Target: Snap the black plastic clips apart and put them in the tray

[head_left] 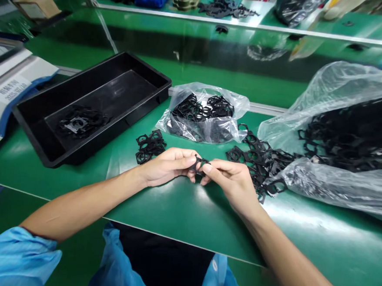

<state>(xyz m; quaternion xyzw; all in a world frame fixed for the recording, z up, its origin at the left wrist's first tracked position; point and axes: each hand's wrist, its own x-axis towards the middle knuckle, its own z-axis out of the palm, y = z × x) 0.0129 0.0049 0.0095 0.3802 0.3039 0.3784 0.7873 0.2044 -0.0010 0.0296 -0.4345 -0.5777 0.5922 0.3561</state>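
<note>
Between my two hands is a small black plastic part [200, 164], held above the green table near its front edge. My left hand [171, 164] pinches its left side with thumb and fingers. On the other side, my right hand [229, 178] grips it the same way. The fingers cover much of the part, so its full shape is hidden. Just behind my left hand lies a small pile of black ring-shaped parts [150, 146]. A larger spread of similar loose parts [258, 158] is right of my right hand.
A black tray [144, 107] with several parts inside stands at the left, beside a white and blue machine [9, 95]. A clear bag of black parts [201, 128] sits behind my hands. A bigger bag [332, 181] spills parts at the right. A raised shelf [267, 24] runs along the back.
</note>
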